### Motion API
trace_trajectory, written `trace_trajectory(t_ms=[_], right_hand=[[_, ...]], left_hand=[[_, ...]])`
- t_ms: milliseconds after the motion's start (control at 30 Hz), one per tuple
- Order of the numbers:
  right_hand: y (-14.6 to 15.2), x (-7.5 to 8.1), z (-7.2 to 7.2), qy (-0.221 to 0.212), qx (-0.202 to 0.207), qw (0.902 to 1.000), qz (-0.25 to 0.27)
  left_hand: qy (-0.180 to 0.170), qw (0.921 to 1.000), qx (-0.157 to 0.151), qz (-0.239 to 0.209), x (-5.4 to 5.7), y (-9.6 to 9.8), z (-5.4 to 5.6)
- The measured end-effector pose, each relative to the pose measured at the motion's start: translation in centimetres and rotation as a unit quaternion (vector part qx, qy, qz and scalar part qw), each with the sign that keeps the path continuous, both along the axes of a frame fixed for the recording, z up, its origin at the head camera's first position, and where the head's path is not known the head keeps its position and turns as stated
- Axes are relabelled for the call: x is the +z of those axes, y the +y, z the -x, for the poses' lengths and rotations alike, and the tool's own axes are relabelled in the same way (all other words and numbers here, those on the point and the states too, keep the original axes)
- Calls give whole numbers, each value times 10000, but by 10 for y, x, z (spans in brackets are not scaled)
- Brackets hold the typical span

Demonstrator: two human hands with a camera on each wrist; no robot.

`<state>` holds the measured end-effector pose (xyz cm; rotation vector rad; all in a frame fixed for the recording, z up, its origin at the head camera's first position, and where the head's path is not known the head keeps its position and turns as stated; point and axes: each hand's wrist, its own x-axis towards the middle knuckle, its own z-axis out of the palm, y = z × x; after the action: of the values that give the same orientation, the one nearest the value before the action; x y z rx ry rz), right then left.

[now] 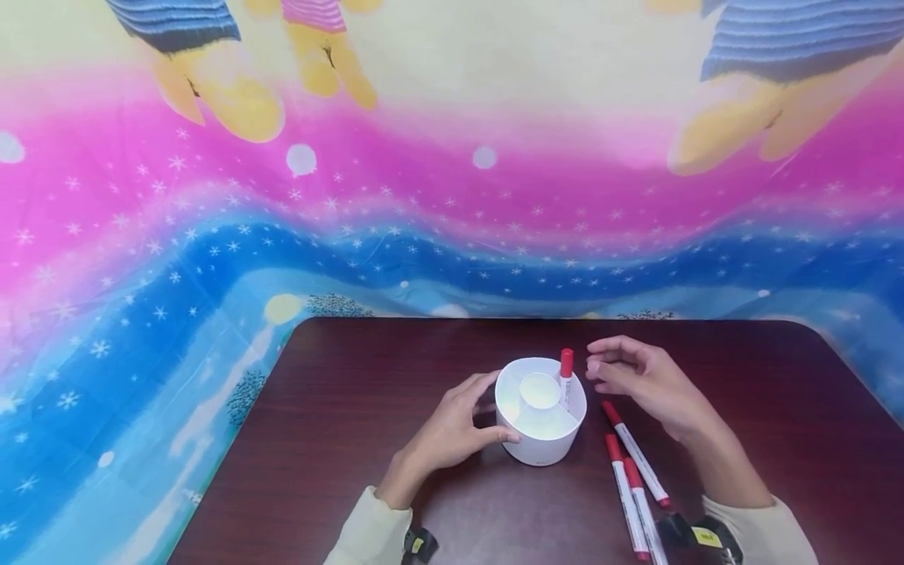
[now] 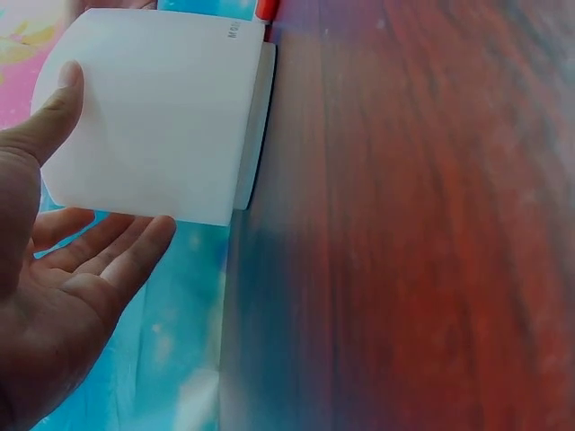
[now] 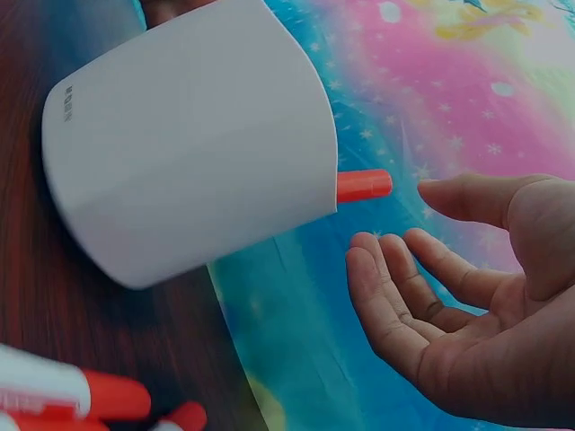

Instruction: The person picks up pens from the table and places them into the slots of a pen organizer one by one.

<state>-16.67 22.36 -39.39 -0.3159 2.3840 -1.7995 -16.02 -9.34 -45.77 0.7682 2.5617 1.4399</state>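
A white round pen holder (image 1: 540, 447) with inner compartments stands on the table. One red-capped marker (image 1: 566, 365) is upright in its right rear compartment, cap above the rim. My left hand (image 1: 455, 428) holds the holder's left side, thumb at the front and fingers behind; in the left wrist view the thumb (image 2: 58, 112) lies against the white wall. To the right of the holder, my right hand (image 1: 653, 384) is in the air with nothing in it. Its relaxed fingers (image 3: 386, 314) are apart from the marker's red cap (image 3: 367, 185).
Several red-capped white markers (image 1: 639, 455) lie on the dark wooden table (image 1: 339, 377), right of the holder and below my right hand. A colourful printed cloth (image 1: 452, 188) hangs behind the table's far edge.
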Motion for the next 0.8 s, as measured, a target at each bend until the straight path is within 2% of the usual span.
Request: trace_trajectory(t_ms=[233,500,800], right_hand=[[24,-4,-9,42,-86,9996,-253],[52,-17,-21,-152,-174,9991,-350],[58,-33,-26,-427,-204,9976,-514]], left_hand=[[224,9980,291,516,4,-5,1],[328,9982,172,476,3,-4,1],[358,9990,64,263,1,-1,1]])
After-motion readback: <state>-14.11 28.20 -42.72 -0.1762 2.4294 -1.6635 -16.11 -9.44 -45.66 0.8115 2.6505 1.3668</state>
